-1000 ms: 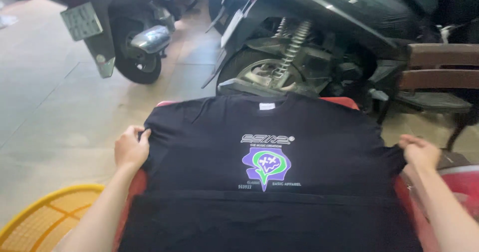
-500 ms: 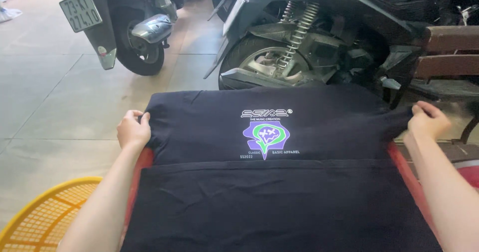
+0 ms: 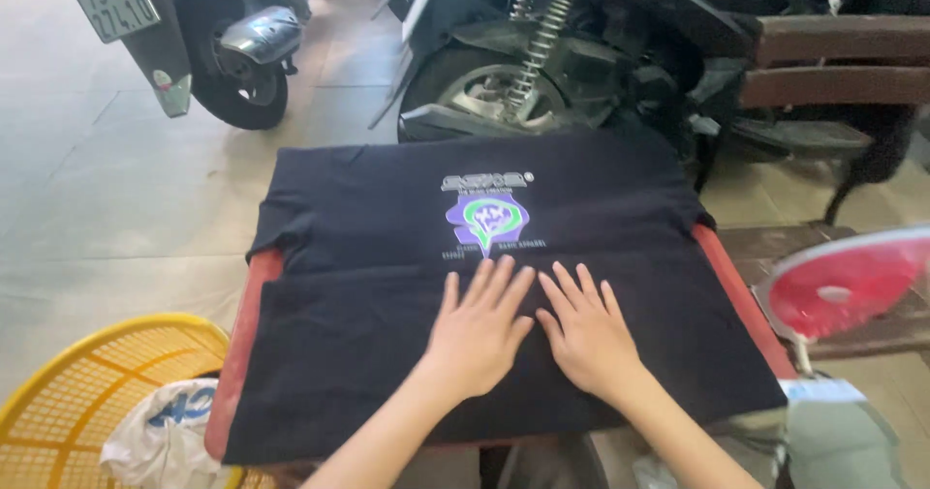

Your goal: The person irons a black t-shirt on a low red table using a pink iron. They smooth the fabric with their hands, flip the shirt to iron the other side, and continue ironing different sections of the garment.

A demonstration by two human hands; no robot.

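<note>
The flat red board [image 3: 738,295] shows only as thin strips along its left and right edges, the rest hidden under the folded black printed T-shirt [image 3: 407,344], whose small lettering under the purple and green emblem is too small to tell. The round yellow plastic mesh basket [image 3: 68,392] is cut off by the left and bottom edges, and the crumpled white bag [image 3: 170,436] in it runs off the bottom. Both parked black scooters [image 3: 542,73] lose their upper bodies to the top edge, and the red and white disc [image 3: 852,281] is cut by the right edge.

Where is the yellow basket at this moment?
In the head view, the yellow basket sits on the floor at the lower left, beside the red table with the dark shirt, and holds a white bag.
</note>
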